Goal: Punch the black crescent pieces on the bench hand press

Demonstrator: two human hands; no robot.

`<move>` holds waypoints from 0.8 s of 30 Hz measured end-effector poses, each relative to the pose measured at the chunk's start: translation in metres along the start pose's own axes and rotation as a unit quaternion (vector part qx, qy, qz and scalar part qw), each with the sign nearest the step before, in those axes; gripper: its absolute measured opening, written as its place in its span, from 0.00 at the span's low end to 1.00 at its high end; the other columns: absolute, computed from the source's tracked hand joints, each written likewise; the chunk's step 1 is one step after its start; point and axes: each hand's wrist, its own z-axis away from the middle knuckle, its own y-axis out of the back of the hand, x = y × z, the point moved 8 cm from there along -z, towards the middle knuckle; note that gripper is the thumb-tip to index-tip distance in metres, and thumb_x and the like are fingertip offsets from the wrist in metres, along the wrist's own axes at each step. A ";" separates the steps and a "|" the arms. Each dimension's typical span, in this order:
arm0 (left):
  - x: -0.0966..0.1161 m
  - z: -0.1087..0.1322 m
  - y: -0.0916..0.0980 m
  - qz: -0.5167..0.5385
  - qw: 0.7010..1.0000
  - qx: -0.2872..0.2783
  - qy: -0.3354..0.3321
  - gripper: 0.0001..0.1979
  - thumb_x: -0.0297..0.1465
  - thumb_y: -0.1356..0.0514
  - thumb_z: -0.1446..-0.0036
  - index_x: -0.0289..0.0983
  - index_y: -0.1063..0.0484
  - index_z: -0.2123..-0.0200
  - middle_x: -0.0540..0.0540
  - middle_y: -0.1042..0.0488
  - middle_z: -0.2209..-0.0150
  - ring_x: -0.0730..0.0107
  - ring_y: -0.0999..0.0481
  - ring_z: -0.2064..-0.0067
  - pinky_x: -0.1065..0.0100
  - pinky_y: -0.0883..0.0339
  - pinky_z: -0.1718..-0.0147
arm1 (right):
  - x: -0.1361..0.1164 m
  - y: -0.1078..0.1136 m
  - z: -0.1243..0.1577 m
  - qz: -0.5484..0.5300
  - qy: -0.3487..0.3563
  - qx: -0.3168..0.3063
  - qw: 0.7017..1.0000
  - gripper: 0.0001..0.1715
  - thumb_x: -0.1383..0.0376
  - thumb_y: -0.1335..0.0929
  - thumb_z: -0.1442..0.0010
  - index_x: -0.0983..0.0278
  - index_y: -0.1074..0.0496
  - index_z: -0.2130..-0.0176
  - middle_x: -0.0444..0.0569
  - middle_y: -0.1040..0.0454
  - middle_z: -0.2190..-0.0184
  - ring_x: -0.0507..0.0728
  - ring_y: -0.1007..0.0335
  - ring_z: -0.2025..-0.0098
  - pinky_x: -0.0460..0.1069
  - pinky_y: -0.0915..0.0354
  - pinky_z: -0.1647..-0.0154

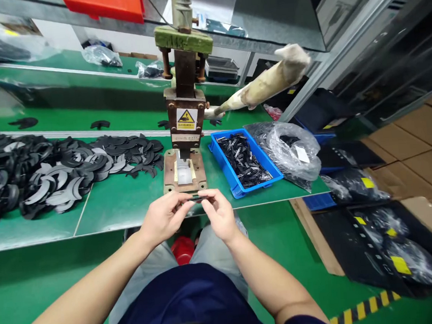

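My left hand (164,217) and my right hand (218,212) meet just in front of the bench edge. Together they pinch a small dark flat part (196,197) between their fingertips. Directly behind them stands a hand press (185,110) with a brown body, a green top block and a yellow warning label. Its base plate (184,171) holds a pale fixture. The press lever (265,82), wrapped in cloth, sticks out to the right.
A big heap of black curved flat parts (53,168) covers the green bench (122,203) on the left. A blue bin (245,162) of small black pieces sits right of the press, next to clear plastic bags (292,149). More bagged parts (392,248) and cardboard lie on the floor at right.
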 end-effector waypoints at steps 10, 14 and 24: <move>0.011 0.021 0.012 0.027 1.000 -0.006 -0.011 0.06 0.31 0.34 0.31 0.39 0.19 0.53 0.47 0.17 0.62 0.71 0.18 0.63 0.71 0.24 0.62 | -0.002 -0.005 0.014 0.102 0.047 -0.042 0.993 0.13 0.57 0.32 0.28 0.57 0.21 0.50 0.48 0.16 0.54 0.55 0.18 0.53 0.54 0.24 0.45; 0.012 0.022 0.014 0.035 0.999 -0.003 -0.015 0.07 0.31 0.34 0.31 0.40 0.20 0.51 0.46 0.17 0.61 0.70 0.18 0.64 0.70 0.23 0.63 | -0.004 -0.007 0.014 0.105 0.051 -0.045 0.992 0.12 0.57 0.32 0.29 0.57 0.20 0.50 0.48 0.16 0.55 0.56 0.18 0.53 0.54 0.24 0.45; -0.011 0.007 0.027 0.012 0.999 -0.003 -0.052 0.05 0.30 0.36 0.30 0.41 0.20 0.54 0.44 0.17 0.58 0.67 0.17 0.58 0.66 0.23 0.56 | -0.032 0.013 -0.010 0.175 0.125 -0.035 0.976 0.10 0.60 0.31 0.29 0.57 0.22 0.50 0.49 0.18 0.55 0.56 0.21 0.52 0.55 0.25 0.45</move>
